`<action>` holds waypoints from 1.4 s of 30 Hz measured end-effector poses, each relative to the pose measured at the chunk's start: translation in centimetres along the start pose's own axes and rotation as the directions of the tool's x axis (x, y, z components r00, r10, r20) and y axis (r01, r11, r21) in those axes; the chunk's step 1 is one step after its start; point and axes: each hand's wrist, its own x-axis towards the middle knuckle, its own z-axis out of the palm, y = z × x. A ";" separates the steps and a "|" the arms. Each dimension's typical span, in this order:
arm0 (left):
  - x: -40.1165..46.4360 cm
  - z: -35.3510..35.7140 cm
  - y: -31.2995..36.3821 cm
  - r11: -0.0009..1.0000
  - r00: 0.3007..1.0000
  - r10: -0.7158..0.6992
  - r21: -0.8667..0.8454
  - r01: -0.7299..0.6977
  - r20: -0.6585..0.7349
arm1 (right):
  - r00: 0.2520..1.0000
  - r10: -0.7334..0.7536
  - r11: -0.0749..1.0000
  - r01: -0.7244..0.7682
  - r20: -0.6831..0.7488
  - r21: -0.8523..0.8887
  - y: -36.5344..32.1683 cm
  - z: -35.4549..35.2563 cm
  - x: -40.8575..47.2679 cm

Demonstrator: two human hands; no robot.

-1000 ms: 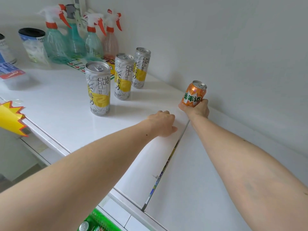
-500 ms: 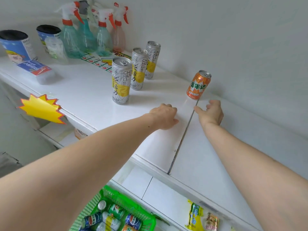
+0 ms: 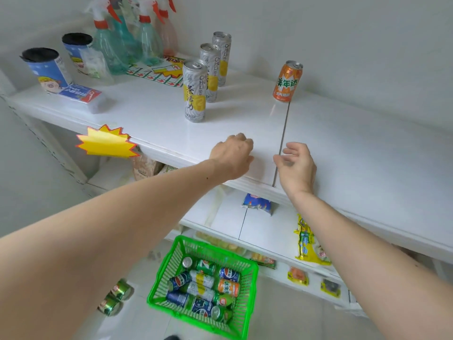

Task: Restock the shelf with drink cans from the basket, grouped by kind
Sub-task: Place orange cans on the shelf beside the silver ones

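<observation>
Standing upright on the white shelf [image 3: 245, 111] near the wall, the orange can [image 3: 287, 81] is marked "美年达" in green. Well to its left, three tall silver-and-yellow cans [image 3: 208, 74] are lined up; "CHA HUO LI" and "茶活力" are read on the nearest. The left hand [image 3: 232, 155] is rested at the shelf edge, fingers curled under, nothing held. The right hand [image 3: 297, 165] is held beside it, fingers loosely spread and bent. Pepsi-marked and green cans are contained in the green basket [image 3: 250, 290] on the floor.

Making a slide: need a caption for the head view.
Both hands, left hand and right hand, empty over the shelf; orange can placed, green basket below.
</observation>
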 end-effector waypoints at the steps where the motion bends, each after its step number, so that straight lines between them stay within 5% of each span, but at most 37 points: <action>1: -0.8 0.1 0.0 1.000 0.999 0.001 -0.014 -0.001 -0.039 | 1.000 -0.031 0.999 0.031 0.000 0.007 -0.1 -0.1 -1.0; 12: -12.3 7.2 -0.9 0.974 0.934 -0.141 -0.216 0.071 -0.329 | 0.969 -0.214 0.977 0.210 0.124 0.048 7.0 -1.9 -14.0; 24: -21.6 23.1 -6.8 0.914 0.946 -0.317 -0.244 0.325 0.074 | 0.916 -0.001 0.969 0.100 0.401 -0.228 21.6 3.0 -23.2; 32: -23.8 34.8 -11.7 0.843 0.833 -0.400 -0.203 0.498 0.383 | 0.803 0.182 0.881 0.124 0.568 -0.457 29.6 7.9 -24.5; 42: -22.7 50.0 -13.7 0.788 0.728 -0.421 -0.179 0.589 0.542 | 0.650 0.417 0.721 0.188 0.635 -0.666 43.7 15.9 -23.5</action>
